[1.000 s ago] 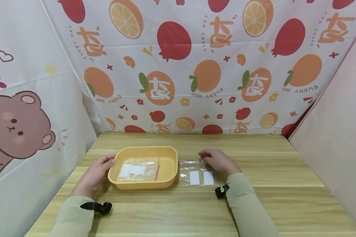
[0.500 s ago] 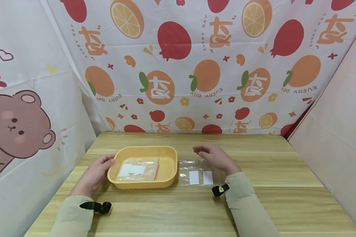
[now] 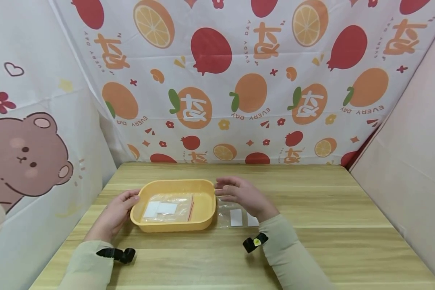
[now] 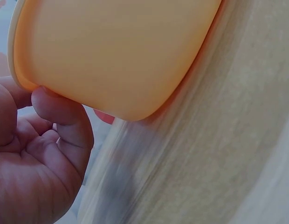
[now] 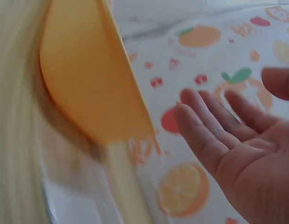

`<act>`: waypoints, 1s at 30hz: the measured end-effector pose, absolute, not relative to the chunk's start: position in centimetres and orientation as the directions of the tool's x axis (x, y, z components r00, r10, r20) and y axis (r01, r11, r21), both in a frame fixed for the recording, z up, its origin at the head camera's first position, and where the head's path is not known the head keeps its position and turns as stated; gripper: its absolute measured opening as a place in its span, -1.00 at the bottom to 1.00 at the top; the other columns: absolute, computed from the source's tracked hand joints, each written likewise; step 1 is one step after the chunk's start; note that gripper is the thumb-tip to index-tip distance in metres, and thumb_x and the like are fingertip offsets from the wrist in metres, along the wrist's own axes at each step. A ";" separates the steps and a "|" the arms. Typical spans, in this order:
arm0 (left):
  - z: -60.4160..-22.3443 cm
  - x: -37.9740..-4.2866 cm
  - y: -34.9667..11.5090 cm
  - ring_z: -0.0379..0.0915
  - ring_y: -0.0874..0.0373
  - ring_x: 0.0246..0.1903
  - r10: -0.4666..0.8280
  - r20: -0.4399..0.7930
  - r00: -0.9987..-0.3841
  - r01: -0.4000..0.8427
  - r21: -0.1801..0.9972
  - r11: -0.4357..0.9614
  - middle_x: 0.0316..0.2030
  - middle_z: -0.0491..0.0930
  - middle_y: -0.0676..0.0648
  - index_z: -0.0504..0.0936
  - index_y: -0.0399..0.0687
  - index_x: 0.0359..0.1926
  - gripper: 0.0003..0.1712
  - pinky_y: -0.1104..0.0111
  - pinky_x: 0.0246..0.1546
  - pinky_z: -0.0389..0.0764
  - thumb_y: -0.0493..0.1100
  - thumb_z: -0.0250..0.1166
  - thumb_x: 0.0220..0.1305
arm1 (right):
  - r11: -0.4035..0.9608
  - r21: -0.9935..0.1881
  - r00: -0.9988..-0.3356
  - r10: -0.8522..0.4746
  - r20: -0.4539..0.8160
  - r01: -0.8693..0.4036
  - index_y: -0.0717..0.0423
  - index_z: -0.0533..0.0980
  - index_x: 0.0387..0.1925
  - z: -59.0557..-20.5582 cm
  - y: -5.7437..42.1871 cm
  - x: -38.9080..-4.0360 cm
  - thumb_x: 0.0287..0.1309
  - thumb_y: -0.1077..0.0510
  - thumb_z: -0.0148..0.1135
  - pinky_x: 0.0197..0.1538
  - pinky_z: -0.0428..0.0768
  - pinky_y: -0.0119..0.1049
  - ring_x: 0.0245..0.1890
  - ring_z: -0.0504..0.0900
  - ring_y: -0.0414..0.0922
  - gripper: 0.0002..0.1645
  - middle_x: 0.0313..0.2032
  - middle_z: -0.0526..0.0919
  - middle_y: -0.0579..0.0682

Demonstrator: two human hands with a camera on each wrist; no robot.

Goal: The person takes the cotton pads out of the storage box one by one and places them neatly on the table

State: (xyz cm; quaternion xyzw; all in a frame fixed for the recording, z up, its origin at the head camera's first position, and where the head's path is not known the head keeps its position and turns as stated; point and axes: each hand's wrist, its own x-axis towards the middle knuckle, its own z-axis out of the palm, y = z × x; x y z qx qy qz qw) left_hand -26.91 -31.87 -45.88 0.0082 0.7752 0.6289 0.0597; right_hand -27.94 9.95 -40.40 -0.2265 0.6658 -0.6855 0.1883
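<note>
A yellow plastic basin (image 3: 201, 207) sits on the wooden table, left of centre. Inside it lie clear zip bags (image 3: 183, 209) with white cards and a red seal line. At the basin's left end my left hand (image 3: 119, 209) holds the rim; the left wrist view has a curled finger (image 4: 65, 109) against the outer wall. My right hand (image 3: 244, 195) hovers by the basin's right rim with fingers extended and nothing in it. Partly under that hand, on the table, is another clear bag (image 3: 224, 213) with two white cards (image 3: 236, 217).
The wooden tabletop (image 3: 322, 209) extends to the right and toward the front. A fruit-print cloth (image 3: 217, 100) hangs behind the table, a bear-print cloth (image 3: 32, 157) on the left and a plain pale cloth (image 3: 409, 161) on the right.
My right hand has moved left from above the clear bag on the table to the basin's right rim, its fingers spreading. The left hand stays at the basin's left end.
</note>
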 end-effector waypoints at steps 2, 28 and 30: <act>-45.9 -27.0 -31.9 0.50 0.33 0.00 0.085 -0.082 -0.993 -0.063 0.976 0.207 0.39 0.18 -0.45 0.06 -0.42 0.51 -0.34 0.35 -0.09 0.63 -0.04 -0.08 0.65 | -0.132 -0.991 -0.830 -0.555 0.052 0.026 0.25 0.26 0.44 -40.5 8.9 -27.7 0.51 0.11 0.07 0.27 0.45 0.07 0.28 0.47 0.21 -0.40 0.28 0.50 0.24; -45.7 -26.5 -31.7 0.53 0.30 -0.02 0.083 -0.081 -0.993 -0.062 0.977 0.204 0.36 0.24 -0.43 0.08 -0.40 0.51 -0.33 0.32 -0.11 0.65 -0.02 -0.06 0.65 | -0.170 -0.907 -0.871 -0.392 -0.297 0.386 0.38 -0.04 0.54 -41.6 -1.4 -27.4 0.33 0.20 0.10 0.22 0.26 0.47 0.40 -0.09 0.59 -0.11 0.48 -0.12 0.50; -45.7 -26.3 -31.6 0.53 0.31 -0.03 0.080 -0.079 -0.994 -0.061 0.977 0.205 0.35 0.25 -0.43 0.09 -0.41 0.50 -0.33 0.33 -0.11 0.65 -0.03 -0.06 0.65 | -0.161 -0.907 -0.870 -0.388 -0.304 0.389 0.38 -0.01 0.53 -41.6 -1.4 -27.3 0.31 0.19 0.12 0.20 0.29 0.47 0.40 -0.08 0.57 -0.12 0.48 -0.10 0.49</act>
